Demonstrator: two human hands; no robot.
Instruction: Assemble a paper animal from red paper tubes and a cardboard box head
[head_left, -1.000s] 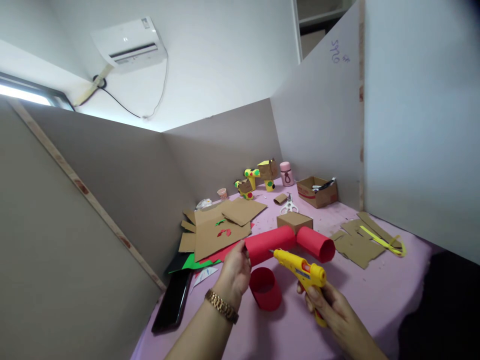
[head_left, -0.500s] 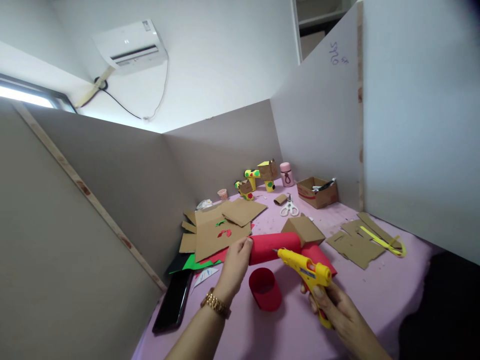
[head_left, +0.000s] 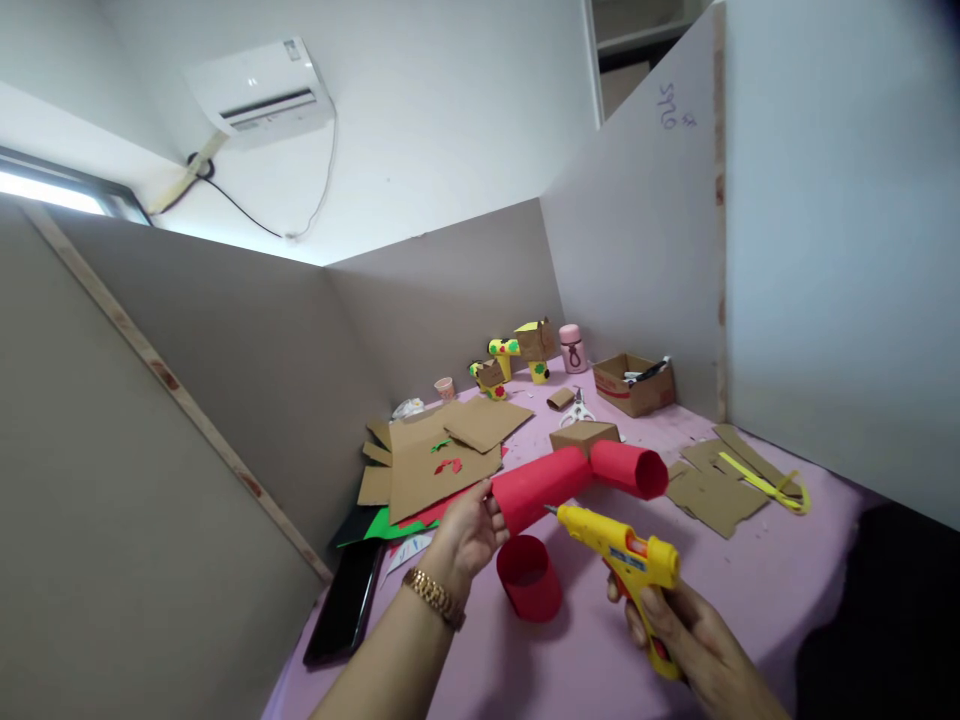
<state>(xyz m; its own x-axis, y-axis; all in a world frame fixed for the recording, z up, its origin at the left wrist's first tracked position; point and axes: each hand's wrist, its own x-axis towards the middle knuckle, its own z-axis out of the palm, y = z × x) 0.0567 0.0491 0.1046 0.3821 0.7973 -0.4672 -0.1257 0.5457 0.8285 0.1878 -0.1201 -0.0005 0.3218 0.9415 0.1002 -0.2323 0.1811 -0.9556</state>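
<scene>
My left hand [head_left: 466, 535], with a gold watch on the wrist, grips the end of a long red paper tube [head_left: 541, 486]. That tube joins a second red tube [head_left: 630, 468] and a small brown cardboard box [head_left: 584, 436], and the whole piece is lifted off the pink table [head_left: 750, 580]. My right hand [head_left: 694, 645] holds a yellow glue gun [head_left: 622, 555] whose nozzle points at the underside of the long tube, a little apart from it. A short red paper ring [head_left: 529, 577] stands on the table between my hands.
Cardboard sheets [head_left: 439, 455] with red and green scraps lie at the left, and a black phone [head_left: 345, 605] near the table edge. Scissors [head_left: 579, 408], a small open carton [head_left: 634, 383], a pink bottle [head_left: 574, 347] and cardboard figures [head_left: 517, 360] stand at the back. Cardboard strips [head_left: 720, 485] lie right. Partition walls enclose the table.
The joined red tubes tipped down to the table, then came up again in my left hand. My right hand drew the glue gun down and to the right, away from the tube.
</scene>
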